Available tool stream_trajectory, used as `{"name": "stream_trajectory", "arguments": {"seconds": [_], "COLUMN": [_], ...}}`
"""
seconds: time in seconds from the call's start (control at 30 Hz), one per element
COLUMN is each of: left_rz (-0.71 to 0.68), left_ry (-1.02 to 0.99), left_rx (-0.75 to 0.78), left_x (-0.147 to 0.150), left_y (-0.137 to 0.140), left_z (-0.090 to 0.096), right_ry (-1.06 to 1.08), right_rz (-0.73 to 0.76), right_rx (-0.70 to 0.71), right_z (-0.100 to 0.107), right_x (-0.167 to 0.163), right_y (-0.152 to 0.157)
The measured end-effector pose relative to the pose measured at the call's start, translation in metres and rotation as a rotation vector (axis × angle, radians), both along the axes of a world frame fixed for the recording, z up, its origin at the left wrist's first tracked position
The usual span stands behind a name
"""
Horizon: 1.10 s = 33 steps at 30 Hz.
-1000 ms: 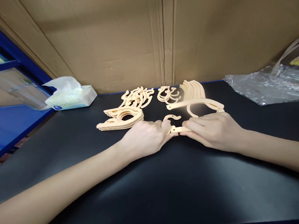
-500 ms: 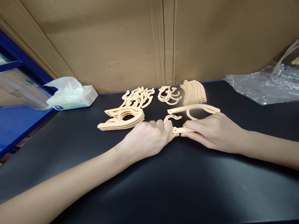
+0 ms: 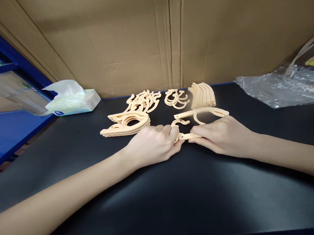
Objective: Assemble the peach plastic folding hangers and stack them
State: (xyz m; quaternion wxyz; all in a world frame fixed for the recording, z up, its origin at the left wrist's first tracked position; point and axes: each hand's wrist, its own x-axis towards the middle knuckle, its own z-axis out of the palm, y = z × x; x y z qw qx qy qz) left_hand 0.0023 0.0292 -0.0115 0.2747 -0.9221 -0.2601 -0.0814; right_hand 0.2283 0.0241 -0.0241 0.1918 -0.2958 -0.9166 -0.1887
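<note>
My left hand [image 3: 154, 144] is closed around one end of a cream plastic hanger part, its fingers hiding most of what they grip. A curved hook [image 3: 182, 122] rises just behind those fingers; I cannot tell whether it is joined to the held part. Between finger and thumb, my right hand [image 3: 222, 135] pinches a short hanger arm [image 3: 186, 136] with a small hole at its left end. This end meets the left fingertips. Behind the right hand lies a long hanger arm [image 3: 193, 112] with a curved piece beside it, partly covered by the hand.
Folded hangers [image 3: 126, 128] are stacked left of the hands. Farther back lie a pile of hooked parts [image 3: 143, 101], some loose hooks [image 3: 175, 98] and a row of arms [image 3: 203, 95]. A tissue pack [image 3: 74, 102] stands left, clear plastic [image 3: 279, 88] right, on the black table [image 3: 177, 200].
The whole view has shifted slightly, so everything sits a little farther left. Both hands keep their grips, and slightly more of the joint between the left fingers and the arm shows.
</note>
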Motion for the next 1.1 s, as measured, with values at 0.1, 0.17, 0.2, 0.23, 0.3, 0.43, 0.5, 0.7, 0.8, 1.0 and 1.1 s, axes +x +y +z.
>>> {"name": "stream_trajectory", "arguments": {"seconds": [0.1, 0.17, 0.2, 0.23, 0.3, 0.43, 0.5, 0.7, 0.8, 1.0, 1.1], "left_rz": [0.003, -0.003, -0.005, -0.006, -0.006, -0.004, -0.01, -0.044, -0.055, -0.061, -0.072], "left_ry": [0.006, 0.01, 0.012, 0.013, 0.015, 0.009, 0.004, -0.029, -0.043, -0.06, -0.063], "left_rx": [-0.014, -0.019, -0.019, -0.02, -0.021, -0.019, -0.011, 0.043, 0.064, 0.088, 0.095], "left_x": [-0.0002, -0.0002, -0.0002, -0.0002, -0.0003, -0.0004, -0.0005, -0.0007, -0.0006, -0.0007, -0.0007], "left_y": [0.0003, 0.0001, 0.0, -0.0001, -0.0004, -0.0005, -0.0003, 0.0003, 0.0003, -0.0003, -0.0009], "left_z": [0.0001, 0.0005, 0.0007, 0.0008, 0.001, 0.0004, -0.0001, -0.0011, -0.0012, -0.0008, -0.001], "right_ry": [0.0, 0.0, -0.002, -0.004, -0.008, -0.012, -0.015, -0.034, -0.034, -0.025, -0.018], "right_rz": [0.001, 0.002, 0.001, 0.0, -0.002, -0.007, -0.002, -0.005, -0.001, 0.032, 0.039], "right_rx": [0.015, 0.022, 0.022, 0.019, 0.016, 0.016, 0.012, -0.025, -0.031, -0.106, -0.124], "right_z": [-0.0003, -0.0004, -0.0005, -0.0005, -0.0006, -0.0003, -0.0001, -0.0004, 0.0001, 0.0029, 0.0031], "right_x": [-0.0002, -0.0002, -0.0001, -0.0001, -0.0001, -0.0006, -0.0007, 0.0011, 0.0024, 0.0043, 0.0047], "right_y": [0.0001, 0.0, 0.0, 0.0, 0.0, 0.0005, 0.001, 0.0035, 0.0054, 0.0088, 0.0084]}}
